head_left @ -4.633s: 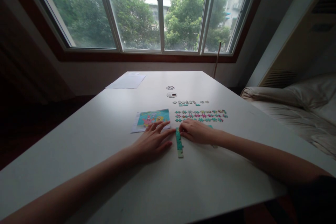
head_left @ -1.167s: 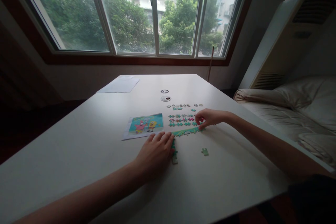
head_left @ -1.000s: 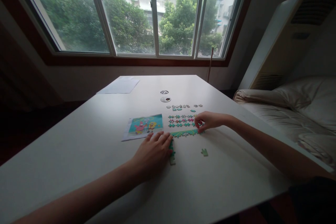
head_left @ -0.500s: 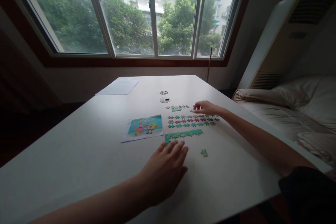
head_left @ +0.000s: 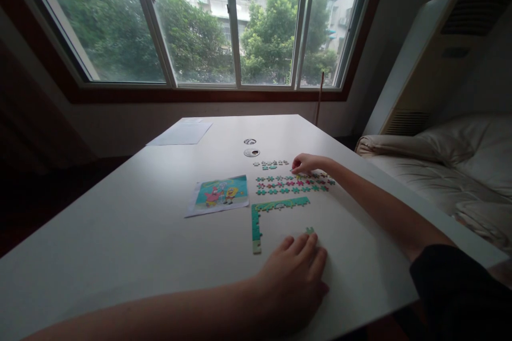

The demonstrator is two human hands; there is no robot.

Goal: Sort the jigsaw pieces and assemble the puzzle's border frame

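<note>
My left hand lies low over the table with its fingers stretched out, open. Its fingertips reach the near edge of a loose pale green puzzle piece, partly covering it. Left of that hand is a joined L-shaped strip of teal puzzle border. Farther off, my right hand is closed in a pinch, thumb and fingers together on a small puzzle piece that is mostly hidden. Rows of loose puzzle pieces lie just below it, and a shorter group of pieces to its left.
A printed cartoon picture sheet lies left of the pieces on the white table. Two round fittings sit in the tabletop. White paper lies at the far left corner. A beige sofa stands to the right.
My left hand has slid right and nearer, uncovering the lower part of the border strip and reaching the loose piece. My right hand has shifted slightly left and closed its fingers.
</note>
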